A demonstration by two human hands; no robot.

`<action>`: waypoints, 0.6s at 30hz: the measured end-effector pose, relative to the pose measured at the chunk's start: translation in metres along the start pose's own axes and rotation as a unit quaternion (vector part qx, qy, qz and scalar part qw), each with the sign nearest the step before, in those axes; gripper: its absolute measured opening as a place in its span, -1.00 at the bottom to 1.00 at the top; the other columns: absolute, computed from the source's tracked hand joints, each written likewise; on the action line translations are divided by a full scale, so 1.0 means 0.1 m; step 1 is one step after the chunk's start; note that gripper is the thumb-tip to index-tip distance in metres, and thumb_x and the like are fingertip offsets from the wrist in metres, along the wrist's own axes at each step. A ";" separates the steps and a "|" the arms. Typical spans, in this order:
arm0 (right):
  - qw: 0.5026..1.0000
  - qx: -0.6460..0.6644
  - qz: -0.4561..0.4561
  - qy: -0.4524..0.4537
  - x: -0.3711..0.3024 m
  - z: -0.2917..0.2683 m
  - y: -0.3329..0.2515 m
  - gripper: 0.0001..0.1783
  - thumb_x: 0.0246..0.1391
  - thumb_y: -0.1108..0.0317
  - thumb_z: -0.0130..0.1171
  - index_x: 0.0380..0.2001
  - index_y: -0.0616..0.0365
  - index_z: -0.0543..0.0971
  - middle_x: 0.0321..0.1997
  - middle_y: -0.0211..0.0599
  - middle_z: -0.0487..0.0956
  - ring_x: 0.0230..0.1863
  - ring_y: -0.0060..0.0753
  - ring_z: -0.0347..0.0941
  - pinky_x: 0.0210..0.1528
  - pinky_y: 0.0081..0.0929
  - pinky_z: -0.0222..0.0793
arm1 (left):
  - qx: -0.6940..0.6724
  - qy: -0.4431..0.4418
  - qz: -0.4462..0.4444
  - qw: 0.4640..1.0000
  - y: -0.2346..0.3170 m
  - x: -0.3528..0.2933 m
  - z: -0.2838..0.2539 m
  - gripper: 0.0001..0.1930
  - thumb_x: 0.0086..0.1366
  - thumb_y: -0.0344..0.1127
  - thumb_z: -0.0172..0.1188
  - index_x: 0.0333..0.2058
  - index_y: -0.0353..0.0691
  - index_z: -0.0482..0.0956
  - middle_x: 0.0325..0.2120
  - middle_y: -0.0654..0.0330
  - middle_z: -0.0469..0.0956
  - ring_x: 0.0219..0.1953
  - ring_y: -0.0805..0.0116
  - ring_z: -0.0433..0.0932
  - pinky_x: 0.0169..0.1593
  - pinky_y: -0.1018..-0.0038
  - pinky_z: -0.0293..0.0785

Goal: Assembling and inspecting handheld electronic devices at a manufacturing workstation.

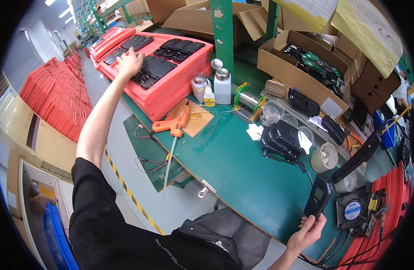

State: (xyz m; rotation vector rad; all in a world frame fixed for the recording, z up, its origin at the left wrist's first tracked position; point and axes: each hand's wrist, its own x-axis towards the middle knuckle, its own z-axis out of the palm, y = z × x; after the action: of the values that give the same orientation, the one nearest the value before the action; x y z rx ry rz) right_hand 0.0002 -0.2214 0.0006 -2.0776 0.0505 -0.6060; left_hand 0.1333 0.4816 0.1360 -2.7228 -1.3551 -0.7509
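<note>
My left arm stretches far out to the left. My left hand (131,63) is over a stack of red foam trays (164,92), fingers apart, with black flat plastic parts (155,72) right beside and under it. Whether the fingertips touch a part cannot be made out. At the right of the green bench, my right hand (308,232) grips the lower end of a black handheld device (319,196) with a small grey screen. A long black slotted piece (357,157) slants up from its top; whether they are joined is unclear. More black parts (179,49) lie on the top tray.
An orange glue gun (176,120) rests on brown card at the bench's left edge. Bottles (222,85), stacked black housings (283,139), tape rolls (324,157) and a small fan (352,210) stand around. A carton of circuit boards (306,67) sits behind, beside a green post (222,31).
</note>
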 end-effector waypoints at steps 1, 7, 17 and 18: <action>1.000 -0.005 0.001 0.001 0.00 -0.01 0.01 -0.77 0.42 0.35 -0.04 -0.10 0.31 0.49 -0.48 -0.43 0.47 -0.48 -0.68 0.34 -0.44 -0.65 0.24 | 0.024 -0.018 -0.021 0.999 0.03 0.03 -0.02 -0.19 0.36 0.31 -0.06 0.42 -0.09 0.23 0.35 -0.29 0.24 0.45 -0.28 0.09 0.39 -0.29 0.01; 1.000 -0.010 0.016 0.005 0.02 -0.01 0.01 -0.76 0.37 0.36 -0.03 -0.09 0.33 0.50 -0.42 -0.34 0.51 -0.46 -0.58 0.41 -0.43 -0.59 0.29 | 0.011 -0.099 -0.019 0.995 -0.24 0.32 0.19 -0.18 0.35 0.38 -0.19 0.41 -0.04 0.26 0.28 -0.29 0.36 0.34 -0.28 0.33 0.39 -0.14 0.13; 1.000 0.014 0.017 -0.003 -0.03 0.00 0.03 -0.75 0.32 0.42 -0.05 -0.10 0.39 0.50 -0.36 -0.25 0.55 -0.44 -0.54 0.46 -0.41 -0.58 0.35 | -0.004 -0.075 0.004 0.997 -0.34 0.39 0.23 -0.17 0.36 0.39 -0.21 0.42 -0.03 0.25 0.26 -0.29 0.39 0.34 -0.25 0.34 0.38 -0.15 0.13; 1.000 0.012 0.018 -0.001 -0.02 -0.01 0.02 -0.75 0.32 0.42 -0.05 -0.10 0.39 0.50 -0.36 -0.25 0.55 -0.44 -0.54 0.46 -0.41 -0.58 0.35 | -0.005 -0.077 0.006 0.997 -0.34 0.39 0.25 -0.17 0.36 0.39 -0.21 0.42 -0.03 0.25 0.26 -0.29 0.39 0.34 -0.25 0.34 0.38 -0.15 0.13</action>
State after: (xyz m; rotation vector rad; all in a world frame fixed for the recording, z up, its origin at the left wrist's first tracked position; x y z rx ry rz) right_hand -0.0016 -0.2230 -0.0013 -2.0492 0.0783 -0.5800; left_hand 0.1378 0.5373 0.1230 -2.8463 -1.3637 -0.5603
